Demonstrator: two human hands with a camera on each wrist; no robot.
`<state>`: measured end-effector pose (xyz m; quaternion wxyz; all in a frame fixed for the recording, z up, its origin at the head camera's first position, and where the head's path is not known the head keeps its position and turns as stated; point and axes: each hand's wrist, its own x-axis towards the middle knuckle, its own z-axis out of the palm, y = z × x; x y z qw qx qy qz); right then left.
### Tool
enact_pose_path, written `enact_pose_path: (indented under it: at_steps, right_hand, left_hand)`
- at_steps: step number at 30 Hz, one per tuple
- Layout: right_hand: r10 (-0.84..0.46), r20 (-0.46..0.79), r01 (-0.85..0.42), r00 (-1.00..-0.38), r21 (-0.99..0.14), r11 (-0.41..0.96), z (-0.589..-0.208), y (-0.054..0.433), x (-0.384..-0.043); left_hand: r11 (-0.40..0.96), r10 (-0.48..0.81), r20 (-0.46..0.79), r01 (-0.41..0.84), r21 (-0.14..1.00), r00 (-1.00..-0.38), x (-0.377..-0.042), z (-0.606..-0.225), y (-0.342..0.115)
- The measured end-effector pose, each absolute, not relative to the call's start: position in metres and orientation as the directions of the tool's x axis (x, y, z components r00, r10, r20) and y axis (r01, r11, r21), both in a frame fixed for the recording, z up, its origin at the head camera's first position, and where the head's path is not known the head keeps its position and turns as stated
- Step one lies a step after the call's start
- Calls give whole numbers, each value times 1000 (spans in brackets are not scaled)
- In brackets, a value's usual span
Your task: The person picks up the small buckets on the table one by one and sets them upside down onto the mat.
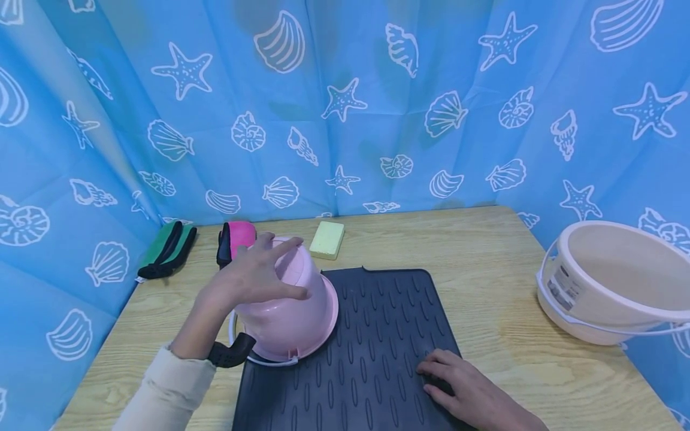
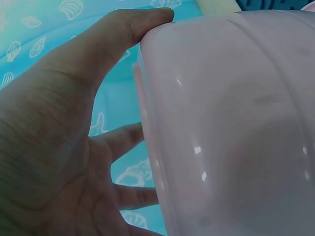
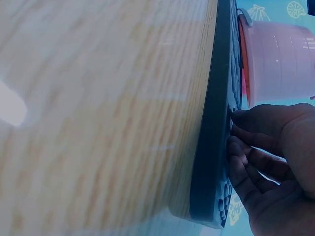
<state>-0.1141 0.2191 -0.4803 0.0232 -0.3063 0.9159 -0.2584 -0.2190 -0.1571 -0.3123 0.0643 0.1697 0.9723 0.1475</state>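
A pink bucket (image 1: pixel 291 326) stands upside down on the left part of a dark ribbed mat (image 1: pixel 377 359), its wide rim on the mat and its white handle (image 1: pixel 272 363) hanging down at the near side. My left hand (image 1: pixel 250 275) spans the upturned base from above. In the left wrist view, the thumb (image 2: pixel 157 17) lies on one edge of the bucket and the other fingers reach to its base. My right hand (image 1: pixel 458 383) rests on the mat's right side, holding nothing. Its fingertips touch the ribbed surface in the right wrist view, fingers loosely bent.
A cream bucket (image 1: pixel 587 299) with a wire handle stands upright at the table's right edge. Behind the mat lies a pale yellow sponge (image 1: pixel 327 240). A pink-and-black item (image 1: pixel 241 235) and a green-and-black one (image 1: pixel 167 250) lie at the back left. A blue shell-print curtain (image 1: pixel 372 108) surrounds the table.
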Motion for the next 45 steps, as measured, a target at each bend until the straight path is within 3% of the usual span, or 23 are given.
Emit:
enact_pose_path:
  at_steps: [21,32,37,45]
  right_hand:
    - [-595,185,-602,-782,-470,646,-483,220,-113]
    - [-580,94,-542,-810,-499,676,-480,220,-115]
    - [-586,161,-581,-794,-485,654,-481,220,-113]
    - [-592,202,-607,-780,-473,639,-484,221,-113]
  left_hand:
    - [935,297,-121,262,240,-947,-221,-314,-139]
    - [946,292,-159,260,193,-943,-219,-314,-138]
    - [916,379,-49,366,166,-924,-215,-318,-141]
    - [826,465,266,522,212,-844,-205,-319,-142]
